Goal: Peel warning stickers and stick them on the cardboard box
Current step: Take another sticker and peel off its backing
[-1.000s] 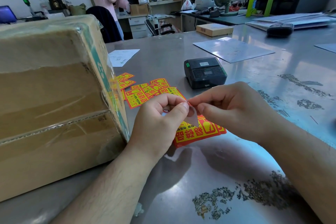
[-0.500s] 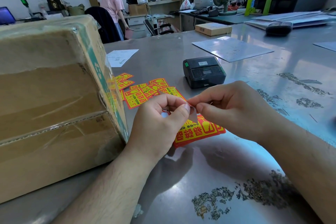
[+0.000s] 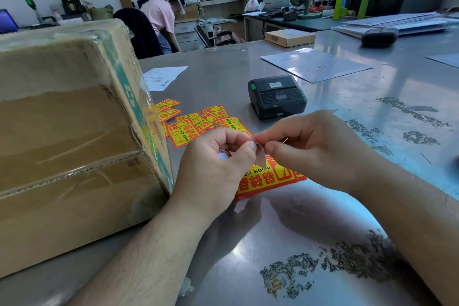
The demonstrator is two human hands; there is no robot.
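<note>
Just right of the tape-wrapped brown cardboard box (image 3: 69, 136), the left hand (image 3: 213, 164) and right hand (image 3: 310, 146) both pinch a red-and-yellow warning sticker (image 3: 268, 176), apparently separating its corner from the backing; next, peel it free and press it onto the box.

Red-yellow warning sticker (image 3: 267, 177) held above table, corner peeling. Loose stickers (image 3: 188, 126) scattered flat beside taped cardboard box (image 3: 69, 136), left.

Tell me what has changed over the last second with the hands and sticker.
Little changed. Both hands, left hand and right hand, stay pinched on the corner of the red-and-yellow warning sticker, its greyish backing flap showing again. The person in pink behind bent forward. The brown cardboard box and black label printer stayed put.
</note>
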